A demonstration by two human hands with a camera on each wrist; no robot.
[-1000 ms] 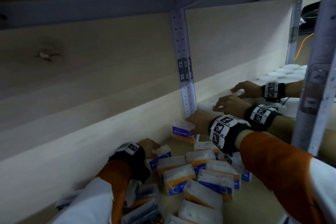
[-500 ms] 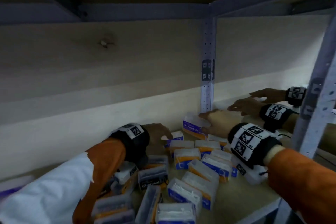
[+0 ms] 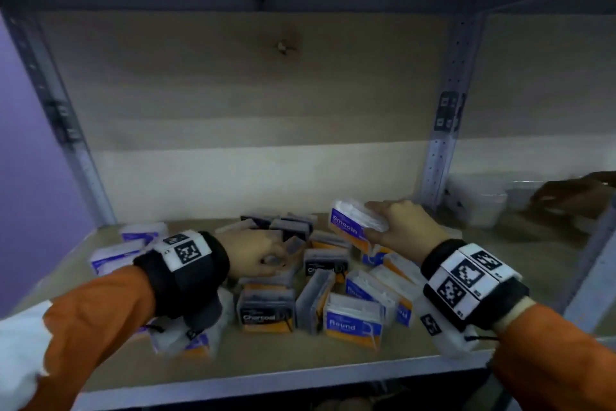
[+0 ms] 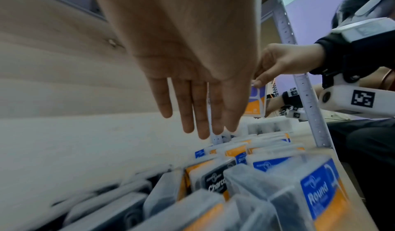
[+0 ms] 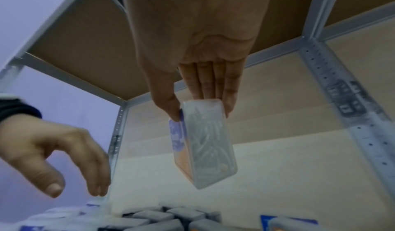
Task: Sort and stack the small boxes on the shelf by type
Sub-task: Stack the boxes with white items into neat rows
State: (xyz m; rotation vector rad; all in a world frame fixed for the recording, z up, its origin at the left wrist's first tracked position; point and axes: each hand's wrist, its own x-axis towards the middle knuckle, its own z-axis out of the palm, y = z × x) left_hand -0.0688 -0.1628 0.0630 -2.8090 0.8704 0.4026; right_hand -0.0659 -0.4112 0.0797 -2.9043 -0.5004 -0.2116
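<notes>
Many small clear boxes lie jumbled on the wooden shelf point(image 3: 300, 360): dark "Charcoal" boxes point(image 3: 266, 314), blue-and-orange "Round" boxes point(image 3: 353, 320) and purple-labelled ones at the left point(image 3: 113, 257). My right hand point(image 3: 373, 220) pinches a blue-and-orange "Smooth" box point(image 3: 350, 224) between thumb and fingers and holds it tilted in the air above the pile. The right wrist view shows this box point(image 5: 205, 141) hanging from my right hand point(image 5: 200, 109). My left hand point(image 3: 276, 257) hovers low over the middle of the pile. Its fingers point(image 4: 200, 116) are straight and hold nothing.
A grey perforated upright point(image 3: 440, 150) stands behind my right hand and divides the shelf bays. Another person's hand point(image 3: 573, 194) reaches over white containers point(image 3: 476, 207) in the right bay. A purple wall point(image 3: 30, 160) closes the left side. The shelf's metal front edge point(image 3: 266, 387) is near me.
My right hand has lifted the Smooth box off the shelf by the upright and brought it over the pile. My left hand moved from the back wall to the pile's middle.
</notes>
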